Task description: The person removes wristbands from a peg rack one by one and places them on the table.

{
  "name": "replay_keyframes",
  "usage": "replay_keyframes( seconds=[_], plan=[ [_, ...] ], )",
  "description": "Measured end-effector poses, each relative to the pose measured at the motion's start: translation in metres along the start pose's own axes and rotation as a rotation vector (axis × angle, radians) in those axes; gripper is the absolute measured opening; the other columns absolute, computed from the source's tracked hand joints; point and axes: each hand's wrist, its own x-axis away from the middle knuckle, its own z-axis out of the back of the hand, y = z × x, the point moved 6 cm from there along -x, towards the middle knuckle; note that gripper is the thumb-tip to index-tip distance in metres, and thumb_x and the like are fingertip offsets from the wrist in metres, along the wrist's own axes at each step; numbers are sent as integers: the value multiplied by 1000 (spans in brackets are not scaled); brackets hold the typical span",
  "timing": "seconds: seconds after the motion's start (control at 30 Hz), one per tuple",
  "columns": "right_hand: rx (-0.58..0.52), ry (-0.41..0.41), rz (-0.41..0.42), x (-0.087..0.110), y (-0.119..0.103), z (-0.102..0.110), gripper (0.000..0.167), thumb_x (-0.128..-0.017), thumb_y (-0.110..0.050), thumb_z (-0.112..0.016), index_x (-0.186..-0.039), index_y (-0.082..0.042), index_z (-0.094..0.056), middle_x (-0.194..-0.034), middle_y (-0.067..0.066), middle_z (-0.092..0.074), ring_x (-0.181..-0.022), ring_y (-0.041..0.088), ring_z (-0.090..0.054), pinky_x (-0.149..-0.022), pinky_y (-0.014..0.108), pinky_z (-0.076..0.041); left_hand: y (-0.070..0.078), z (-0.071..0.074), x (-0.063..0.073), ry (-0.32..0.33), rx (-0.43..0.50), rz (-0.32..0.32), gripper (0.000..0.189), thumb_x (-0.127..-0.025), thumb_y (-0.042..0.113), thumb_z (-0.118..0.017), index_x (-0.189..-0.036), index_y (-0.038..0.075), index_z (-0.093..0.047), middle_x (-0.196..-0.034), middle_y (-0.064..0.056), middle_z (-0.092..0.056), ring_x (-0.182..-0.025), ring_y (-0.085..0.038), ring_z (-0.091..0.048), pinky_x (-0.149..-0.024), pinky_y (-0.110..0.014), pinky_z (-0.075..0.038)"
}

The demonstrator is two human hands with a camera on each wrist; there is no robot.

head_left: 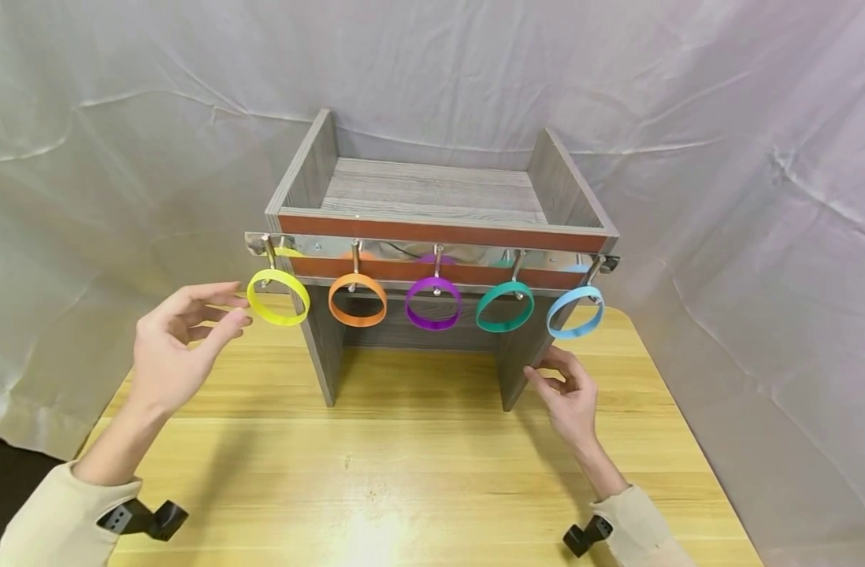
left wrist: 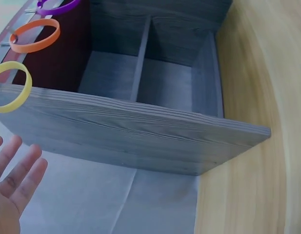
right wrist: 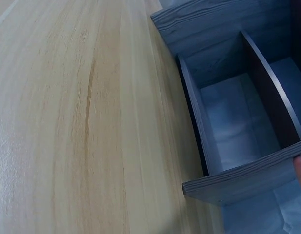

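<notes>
My left hand is beside a yellow wristband, thumb and fingers apart with nothing between them. The wristband hangs from the leftmost hook of a metal rail; the left wrist view shows a gap between fingers and band. Along the rail hang an orange wristband, a purple wristband, a teal wristband and a light blue wristband. Below the light blue one, my right hand touches the edge of the right side panel of a grey wooden shelf. Most of that hand is outside the right wrist view.
The shelf's upper tray has a reddish-brown front strip. A divider splits the space beneath. The shelf stands on a light wooden table, with grey cloth behind and at both sides.
</notes>
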Motion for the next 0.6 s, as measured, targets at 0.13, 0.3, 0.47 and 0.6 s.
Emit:
replay_keyframes(
  seconds=[0.13,0.3,0.47,0.6],
  plan=[
    [-1,0,4,-1,-2,0,37,-86,24,-68,-122,20,-61,-109,-9,-76,-100,4,-72,-74,13,-64,-5,-3,-3,-25,223,10,30,-91,-18,-66,-121,-15,-68,-99,0,-81,-77,-9,-78,-69,-15,-66],
    [1,-4,10,-1,-3,-1,37,-87,23,-69,-123,19,-62,-109,-10,-76,-100,4,-72,-74,13,-64,-9,-11,-3,-70,340,-2,28,-94,-19,-61,-119,-10,-71,-101,0,-82,-77,-10,-79,-70,-20,-68],
    [9,-4,15,-1,-3,-1,38,-86,24,-69,-123,19,-62,-110,-10,-76,-100,4,-72,-74,13,-64,-11,-19,-1,-88,372,-21,24,-95,-18,-59,-116,-13,-70,-100,1,-82,-79,-9,-79,-69,-22,-68],
    [2,-5,23,0,-3,-1,37,-86,25,-69,-122,19,-62,-109,-10,-76,-100,4,-72,-74,13,-64,-12,-25,1,-95,412,-29,20,-95,-20,-59,-113,-17,-68,-99,0,-82,-79,-11,-79,-68,-23,-68]
  ],
)
